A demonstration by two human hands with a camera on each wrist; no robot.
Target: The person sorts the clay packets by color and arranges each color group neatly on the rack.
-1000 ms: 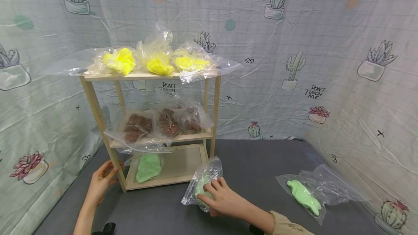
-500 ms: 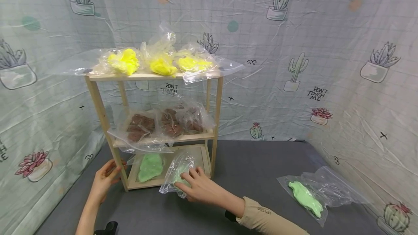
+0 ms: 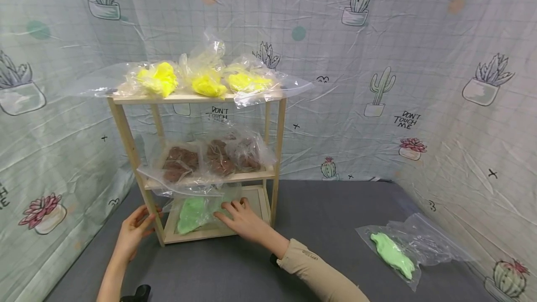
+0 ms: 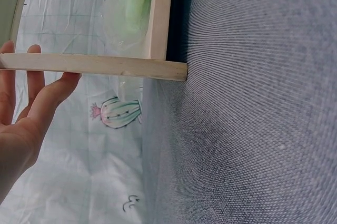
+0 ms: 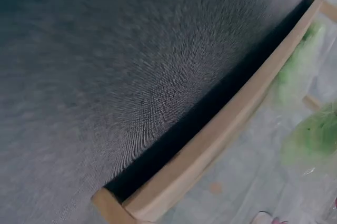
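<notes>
A wooden shelf rack [image 3: 278, 153] stands on the grey cloth. My left hand [image 3: 132, 234] grips its front left post [image 4: 121, 67], thumb and fingers on opposite sides. My right hand [image 3: 247, 222] reaches over the lowest board and holds a clear zip bag of green clay-like stuff [image 5: 315, 134], mostly hidden by the hand in the head view. A second bag with a green lump [image 3: 192, 216] lies at the left of that board. Only the rack and bags show in the right wrist view, not the fingers.
Bags with brown lumps [image 3: 180, 162] fill the middle shelf and hang over its edge. Yellow lumps in bags [image 3: 159, 79] sit on the top shelf. Another green bag [image 3: 392, 255] lies on the cloth at right. A patterned curtain [image 3: 335, 120] surrounds everything.
My right hand has carried its green bag leftward and inward, from the cloth before the rack to above the lowest board. The left hand keeps its hold on the post.
</notes>
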